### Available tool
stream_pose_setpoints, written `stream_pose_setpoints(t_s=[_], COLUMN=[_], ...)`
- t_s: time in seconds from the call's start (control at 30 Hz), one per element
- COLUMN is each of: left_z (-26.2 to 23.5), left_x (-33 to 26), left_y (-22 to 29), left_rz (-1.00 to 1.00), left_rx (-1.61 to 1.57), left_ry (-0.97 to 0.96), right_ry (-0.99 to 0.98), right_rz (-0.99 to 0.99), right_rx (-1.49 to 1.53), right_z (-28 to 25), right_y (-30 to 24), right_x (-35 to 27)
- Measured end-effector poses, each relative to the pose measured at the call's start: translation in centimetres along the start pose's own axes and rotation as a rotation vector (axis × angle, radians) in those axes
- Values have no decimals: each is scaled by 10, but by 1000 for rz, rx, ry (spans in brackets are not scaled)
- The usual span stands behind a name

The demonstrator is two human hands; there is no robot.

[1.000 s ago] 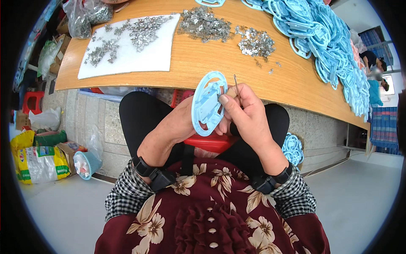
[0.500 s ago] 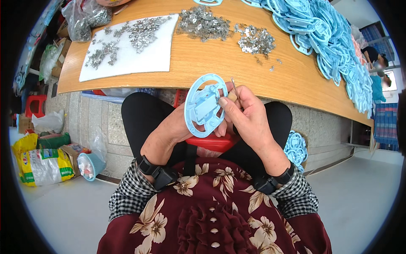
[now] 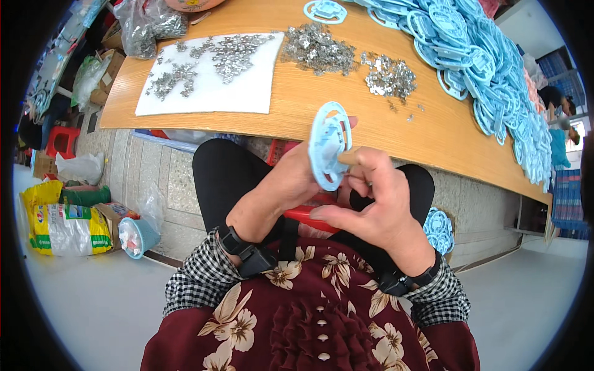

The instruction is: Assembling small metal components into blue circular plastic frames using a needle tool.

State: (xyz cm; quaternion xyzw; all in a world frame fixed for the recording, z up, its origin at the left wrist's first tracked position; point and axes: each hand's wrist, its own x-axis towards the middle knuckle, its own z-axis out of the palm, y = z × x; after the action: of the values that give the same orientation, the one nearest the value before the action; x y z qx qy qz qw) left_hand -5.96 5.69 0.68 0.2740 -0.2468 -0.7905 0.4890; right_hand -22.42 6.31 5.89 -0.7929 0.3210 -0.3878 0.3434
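Assembly looks midway: left hand (image 3: 281, 188) grips one blue plastic ring (image 3: 329, 145), right hand (image 3: 371, 204) pinches at it (heaped blue rings (image 3: 489, 68) and metal clips (image 3: 318, 49) wait on the counter (image 3: 309, 105)).

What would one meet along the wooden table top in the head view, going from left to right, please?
White sheet strewn with small metal parts → loose heap of metal parts → smaller heap of metal parts → long pile of light blue plastic rings.

white sheet (image 3: 210, 93) with metal bits, heaped blue plastic frames (image 3: 495, 68), yellow sack (image 3: 59, 226)
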Motion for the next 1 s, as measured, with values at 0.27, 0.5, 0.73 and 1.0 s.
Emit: stream_pose_setpoints(t_s=[0.27,0.5,0.73,1.0], left_z=[-4,-11,-42,-48], left_x=[-6,-11,13,20], left_y=[9,46,62,62], left_rz=[13,369,256,293], left_rx=[17,647,843,995], left_ry=[30,58,251,179], right_ry=[219,-170,-44,-175], right_rz=[207,384,282,326], right_rx=[72,187,-395,-680], right_z=[-28,-15,-17,18], right_y=[12,12,71,94], right_x=[8,29,104,151])
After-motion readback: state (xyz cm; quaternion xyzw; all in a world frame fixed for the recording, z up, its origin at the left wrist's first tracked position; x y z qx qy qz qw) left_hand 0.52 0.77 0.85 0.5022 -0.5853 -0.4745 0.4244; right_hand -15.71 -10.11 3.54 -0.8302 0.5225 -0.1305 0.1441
